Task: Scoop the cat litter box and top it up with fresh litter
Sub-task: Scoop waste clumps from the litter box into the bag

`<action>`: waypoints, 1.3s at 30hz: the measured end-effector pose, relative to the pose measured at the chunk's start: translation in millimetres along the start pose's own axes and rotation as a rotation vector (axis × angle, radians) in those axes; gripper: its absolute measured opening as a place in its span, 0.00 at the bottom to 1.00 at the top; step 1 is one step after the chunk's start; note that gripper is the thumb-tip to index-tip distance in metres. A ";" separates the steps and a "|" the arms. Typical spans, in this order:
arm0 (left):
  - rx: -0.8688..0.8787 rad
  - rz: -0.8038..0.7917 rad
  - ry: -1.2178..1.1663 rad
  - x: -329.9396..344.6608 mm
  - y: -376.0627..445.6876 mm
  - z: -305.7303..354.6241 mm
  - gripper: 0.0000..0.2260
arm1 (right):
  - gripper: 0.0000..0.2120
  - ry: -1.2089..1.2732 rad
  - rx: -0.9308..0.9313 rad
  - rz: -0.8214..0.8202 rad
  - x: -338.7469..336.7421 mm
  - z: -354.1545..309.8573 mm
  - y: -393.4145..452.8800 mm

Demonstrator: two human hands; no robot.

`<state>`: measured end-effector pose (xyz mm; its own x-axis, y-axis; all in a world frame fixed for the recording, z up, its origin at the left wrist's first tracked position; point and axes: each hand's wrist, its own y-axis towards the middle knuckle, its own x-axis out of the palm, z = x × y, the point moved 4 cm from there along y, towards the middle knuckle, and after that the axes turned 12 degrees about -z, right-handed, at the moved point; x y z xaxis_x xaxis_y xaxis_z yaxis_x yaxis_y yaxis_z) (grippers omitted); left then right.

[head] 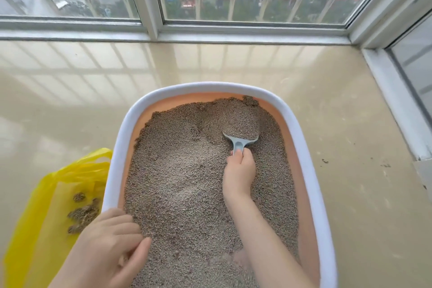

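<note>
Left hand (pixel 112 238): near-left corner of litter box (pixel 117 159), fingers loosely curled, holding nothing, resting at the white rim.
Yellow plastic bag (pixel 42 206): on the floor (pixel 70 100), touching the box's left side, open; several brown litter clumps (pixel 81 214) inside.
Litter box: white rim, orange inner wall, filled with grey-brown granular litter (pixel 177 170).
Right hand (pixel 240 168): inside the box, clenched around the handle of a grey scoop (pixel 240 141).
Scoop: head toward the far right corner, heaped with litter.
Window frame (pixel 154 28): along the far edge.
</note>
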<state>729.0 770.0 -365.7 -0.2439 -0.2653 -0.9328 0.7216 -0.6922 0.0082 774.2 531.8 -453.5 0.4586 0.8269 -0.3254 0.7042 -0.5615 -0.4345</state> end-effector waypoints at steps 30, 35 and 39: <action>-0.067 -0.036 0.055 9.6 -4.7 3.7 0.20 | 0.13 0.178 -0.089 -0.169 -10.4 12.5 4.2; -0.083 -0.030 0.051 8.4 -4.8 3.7 0.21 | 0.14 0.155 -0.115 -0.267 -16.0 11.7 -25.3; -0.083 -0.036 0.053 10.8 -6.1 3.0 0.21 | 0.14 0.138 -0.100 -0.349 -15.4 4.7 -46.8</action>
<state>720.1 769.3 -374.7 -0.2375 -0.2036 -0.9498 0.7649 -0.6419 -0.0537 731.7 545.2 -432.1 0.2460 0.9678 -0.0532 0.8769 -0.2456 -0.4133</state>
